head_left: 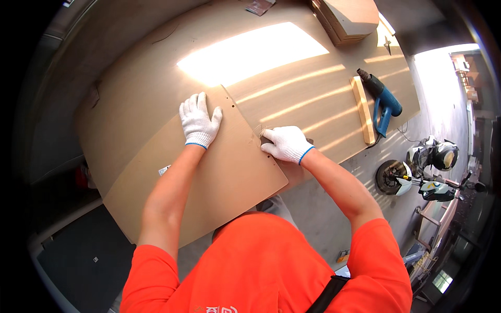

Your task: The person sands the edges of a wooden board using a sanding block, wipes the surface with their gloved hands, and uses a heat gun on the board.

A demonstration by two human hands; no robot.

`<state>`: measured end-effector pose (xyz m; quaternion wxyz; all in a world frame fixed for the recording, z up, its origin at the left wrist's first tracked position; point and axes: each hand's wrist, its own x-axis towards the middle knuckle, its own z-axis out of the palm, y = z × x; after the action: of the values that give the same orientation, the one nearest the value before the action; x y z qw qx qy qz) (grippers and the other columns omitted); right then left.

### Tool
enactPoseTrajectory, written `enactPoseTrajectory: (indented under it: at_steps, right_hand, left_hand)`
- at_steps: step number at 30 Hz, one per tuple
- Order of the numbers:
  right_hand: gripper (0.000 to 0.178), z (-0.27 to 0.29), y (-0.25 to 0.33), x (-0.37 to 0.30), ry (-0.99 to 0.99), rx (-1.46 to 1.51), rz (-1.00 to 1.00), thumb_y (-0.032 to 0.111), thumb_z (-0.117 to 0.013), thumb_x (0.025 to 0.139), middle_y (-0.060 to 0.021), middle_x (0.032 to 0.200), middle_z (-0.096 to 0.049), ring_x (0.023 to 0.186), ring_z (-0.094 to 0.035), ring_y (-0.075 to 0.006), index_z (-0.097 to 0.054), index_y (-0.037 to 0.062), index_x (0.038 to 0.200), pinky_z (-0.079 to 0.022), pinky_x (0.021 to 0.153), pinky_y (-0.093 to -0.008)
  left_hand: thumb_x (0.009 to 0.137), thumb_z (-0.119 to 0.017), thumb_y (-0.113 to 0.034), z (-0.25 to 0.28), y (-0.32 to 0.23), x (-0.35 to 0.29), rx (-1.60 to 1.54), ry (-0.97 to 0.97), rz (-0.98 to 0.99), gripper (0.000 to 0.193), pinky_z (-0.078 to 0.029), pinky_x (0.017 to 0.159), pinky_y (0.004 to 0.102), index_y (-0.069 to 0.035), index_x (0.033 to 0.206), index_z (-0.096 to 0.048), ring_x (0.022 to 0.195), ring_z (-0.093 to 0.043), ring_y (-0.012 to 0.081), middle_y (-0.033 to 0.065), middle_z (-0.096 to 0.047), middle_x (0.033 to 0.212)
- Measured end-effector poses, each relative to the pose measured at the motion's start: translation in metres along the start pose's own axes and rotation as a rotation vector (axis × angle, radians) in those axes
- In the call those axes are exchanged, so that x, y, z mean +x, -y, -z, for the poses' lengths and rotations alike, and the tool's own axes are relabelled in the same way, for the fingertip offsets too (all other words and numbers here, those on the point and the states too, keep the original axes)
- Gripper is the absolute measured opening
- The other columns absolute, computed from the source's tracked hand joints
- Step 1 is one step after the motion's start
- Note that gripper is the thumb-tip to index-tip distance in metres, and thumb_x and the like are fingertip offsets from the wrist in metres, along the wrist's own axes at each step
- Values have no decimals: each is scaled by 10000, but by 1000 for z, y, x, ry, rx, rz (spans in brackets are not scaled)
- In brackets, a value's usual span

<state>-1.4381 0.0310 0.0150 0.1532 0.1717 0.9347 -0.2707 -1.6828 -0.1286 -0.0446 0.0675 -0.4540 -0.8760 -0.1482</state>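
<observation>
Flat tan board (235, 161) on brown tabletop (321, 112). White-gloved left hand (199, 121) palm-down on board, fingers extended, released. White-gloved right hand (286, 143) at board's right edge, fingers curled round mostly hidden dark object (265, 141).

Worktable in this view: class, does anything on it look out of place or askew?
One thing stands out: the blue heat gun lies with its handle close to the edge of the worktable, which looks slightly precarious.
</observation>
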Motion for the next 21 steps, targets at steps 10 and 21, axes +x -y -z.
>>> enactPoseTrajectory:
  at_steps: [10,21]
  right_hand:
    - [354,42,19,92,0,-9,-21,423,-639,948,-165,1004,-763,986,-720,-370,-705,119,1117,-561,873,-486]
    - [449,42,35,217,-173,155,-55,491,-648,940,-189,1088,-757,1030,-713,-388,-751,102,1138,-552,907,-442]
  left_hand:
    - [864,-726,-404,7,-4,2,-40,6,20,687,-299,1181,560,8,1382,-541,1302,-479,378,205,-540,1362]
    - [853,-728,-410,18,-3,4,-150,43,56,670,-304,1184,540,-5,1360,-564,1302,-472,386,203,-531,1377]
